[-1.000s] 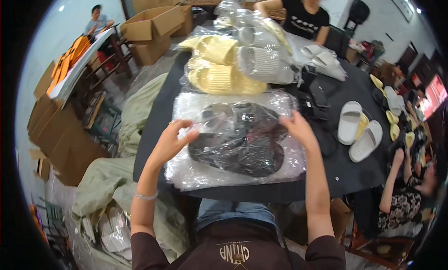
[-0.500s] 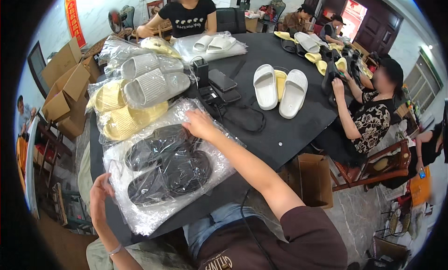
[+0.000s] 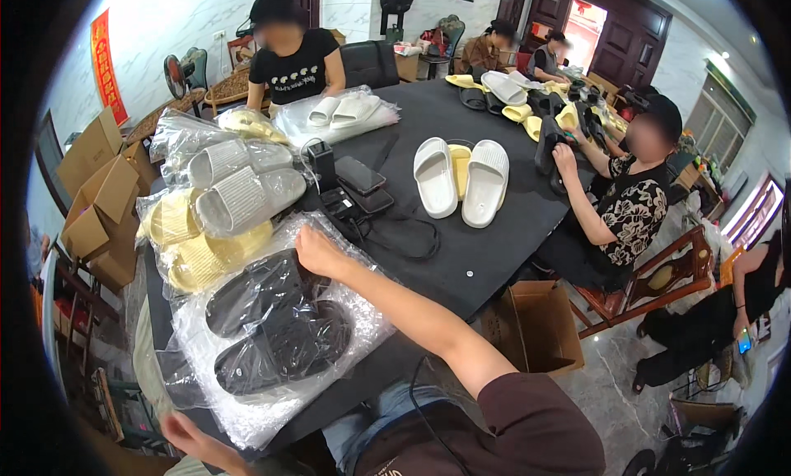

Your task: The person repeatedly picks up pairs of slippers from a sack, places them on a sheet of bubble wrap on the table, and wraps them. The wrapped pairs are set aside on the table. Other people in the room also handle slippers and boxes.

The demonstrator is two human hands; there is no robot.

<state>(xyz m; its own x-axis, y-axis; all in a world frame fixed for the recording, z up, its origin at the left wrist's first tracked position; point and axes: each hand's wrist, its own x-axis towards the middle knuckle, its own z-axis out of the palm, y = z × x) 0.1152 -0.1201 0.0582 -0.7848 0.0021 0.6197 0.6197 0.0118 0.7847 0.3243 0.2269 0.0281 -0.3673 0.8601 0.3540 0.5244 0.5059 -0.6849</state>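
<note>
Your left hand point(image 3: 198, 443) had moved down from the bag's left side to the near corner of the wrapping, while your right hand point(image 3: 320, 252) had drawn in over the far end of the black pair.

Beneath everything spread the black-covered table point(image 3: 494, 245). On its near left part lay a flat stack of clear bags point(image 3: 255, 422), and on that the black slippers point(image 3: 305, 340), side by side under clear film. Bagging looked nearly done for them: both sat inside, but a loose flap point(image 3: 183, 361) extended beyond their left side, and whether it was sealed could not be told.

Just beyond, the yellow slippers point(image 3: 210, 258) and grey slippers point(image 3: 243, 200) were already wrapped and piled. Farther right, the white slippers point(image 3: 486, 184) stood unwrapped.

Your right fingers were curled against the film; whether they pinched it, you could not tell. Your left fingers looked loosely open and a little blurred, seemingly holding nothing.
</note>
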